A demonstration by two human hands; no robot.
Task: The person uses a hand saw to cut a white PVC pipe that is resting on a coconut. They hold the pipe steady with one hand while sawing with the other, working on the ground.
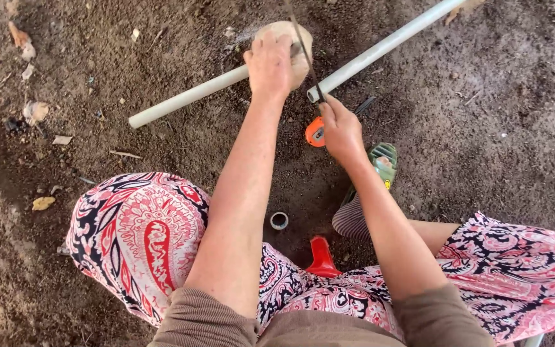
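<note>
Grip, left: my left hand (pixel 270 64) presses flat, fingers folded down over the white pipe (pixel 187 97), pinning it on a pale round block (pixel 300 40) that lies on the dirt floor (pixel 483 128).
Grip, right: my right hand (pixel 342 132) is pinched closed around the thin dark saw blade (pixel 303 48), low on its length.
Pipe axis: long and slanting, from lower left up to upper right.
Blade axis: crosses the pipe, meeting it just right of my left hand.
Nearer hand: left hand touches the pipe; right sits just below it.
Nearby: orange tape measure (pixel 315 132) beside my right hand; small pipe ring (pixel 279 220) and red object (pixel 321 257) between my knees.
</note>
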